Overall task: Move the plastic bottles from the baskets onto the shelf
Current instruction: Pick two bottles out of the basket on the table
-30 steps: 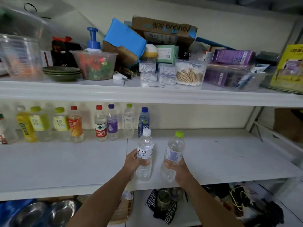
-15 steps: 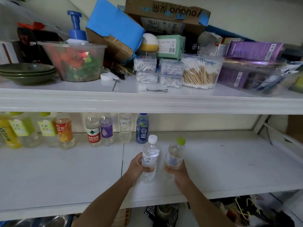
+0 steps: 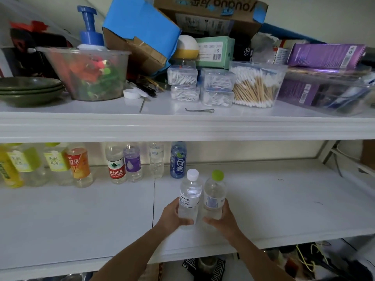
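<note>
My left hand (image 3: pixel 172 218) grips a clear bottle with a white cap (image 3: pixel 189 196) low on its body. Beside it, my right hand (image 3: pixel 224 220) grips a clear bottle with a green cap (image 3: pixel 214 196). Both bottles stand upright and close together over the middle white shelf (image 3: pixel 284 209). I cannot tell whether their bases touch the shelf. A row of several bottles lines the back of that shelf, ending at a blue bottle (image 3: pixel 178 161) just behind the two held ones. No basket is in view.
The upper shelf (image 3: pixel 182 126) carries green plates (image 3: pixel 28 90), a clear tub with a blue pump bottle (image 3: pixel 89 29), cardboard boxes, cotton swab boxes (image 3: pixel 255 88) and purple boxes. Its front edge overhangs the bottle row. Clutter lies below the middle shelf.
Both hands have carried their bottles forward and deeper over the middle shelf, and the two bottles have come closer together. The camera has moved nearer to the shelves.
</note>
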